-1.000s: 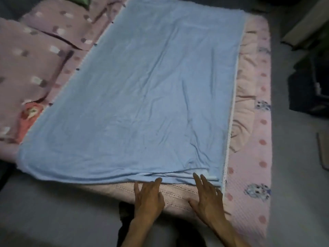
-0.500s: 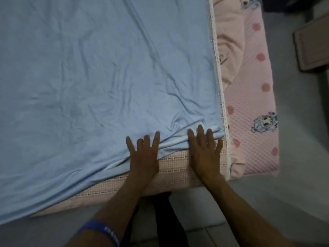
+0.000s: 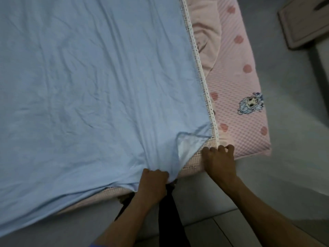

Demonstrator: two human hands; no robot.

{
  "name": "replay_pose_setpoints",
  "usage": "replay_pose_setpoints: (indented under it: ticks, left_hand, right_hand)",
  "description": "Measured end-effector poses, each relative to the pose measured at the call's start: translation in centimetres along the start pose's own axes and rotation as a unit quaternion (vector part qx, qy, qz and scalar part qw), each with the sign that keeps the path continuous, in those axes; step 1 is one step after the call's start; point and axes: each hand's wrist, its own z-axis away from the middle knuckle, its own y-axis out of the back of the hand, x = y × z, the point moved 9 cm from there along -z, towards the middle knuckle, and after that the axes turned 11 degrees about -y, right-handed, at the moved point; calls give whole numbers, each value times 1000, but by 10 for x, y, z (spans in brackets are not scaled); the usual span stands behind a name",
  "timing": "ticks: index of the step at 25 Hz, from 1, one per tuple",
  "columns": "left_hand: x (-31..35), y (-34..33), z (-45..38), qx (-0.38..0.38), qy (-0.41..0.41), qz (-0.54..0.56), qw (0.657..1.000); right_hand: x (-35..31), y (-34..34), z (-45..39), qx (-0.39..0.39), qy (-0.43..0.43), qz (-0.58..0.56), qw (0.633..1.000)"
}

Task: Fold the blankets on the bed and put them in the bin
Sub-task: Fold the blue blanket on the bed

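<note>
The light blue blanket (image 3: 92, 90) lies spread and creased over the bed, its near corner turned back to show a paler underside just above the hands. The left hand (image 3: 153, 184) bunches its near edge in curled fingers. The right hand (image 3: 219, 160), beside it, pinches the white lace trim (image 3: 201, 66) of the pink checked blanket (image 3: 193, 160) underneath.

The wide light-blue cotton blanket (image 3: 92, 82) covers the bed from nine to twelve o'clock, flat and unobstructed above. At two o'clock the pink dotted quilted mattress cover (image 3: 238, 111) lies bare. Grey tiled floor (image 3: 293, 139) opens from three to five o'clock; a flat pinkish-brown board (image 3: 304, 22) lies on it at one o'clock.
</note>
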Motion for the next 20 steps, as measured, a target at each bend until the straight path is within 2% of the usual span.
replay_pose_setpoints:
  ticks: [1,3,4,6,8,9,11,13,15,18,20]
  left_hand:
    - [1,-5,3,-7,15,23,1000]
    - [-4,6,3,58,44,76,994]
    - [-9,13,5,67,65,78,993]
    - [-20,8,1,22,93,79,992]
    - [-21,-10,-8,-72,124,200,969]
    - [-20,-12,-15,-54,161,299,939]
    - [-17,-1,-30,71,238,453,856]
    - [-20,18,-45,147,287,502,803]
    - [-66,57,-52,225,315,498,775]
    - [-177,154,-36,380,353,442,732]
    - [-218,188,-9,423,405,363,724]
  right_hand:
    - [9,-6,5,-28,-35,-11,999]
    - [31,-20,5,-94,-167,-100,976]
    - [40,-27,4,-128,-251,-206,937]
    - [44,-41,-1,-155,-372,-409,819]
    - [39,-46,-13,-156,-392,-470,775]
    - [35,-47,-20,-162,-386,-490,765]
    - [27,-40,-36,-160,-345,-532,757]
    - [27,-31,-45,-137,-304,-567,753]
    - [34,-29,-51,-110,-301,-588,743]
    - [42,-37,-56,-108,-334,-579,736]
    - [38,-34,-63,-96,-351,-593,718]
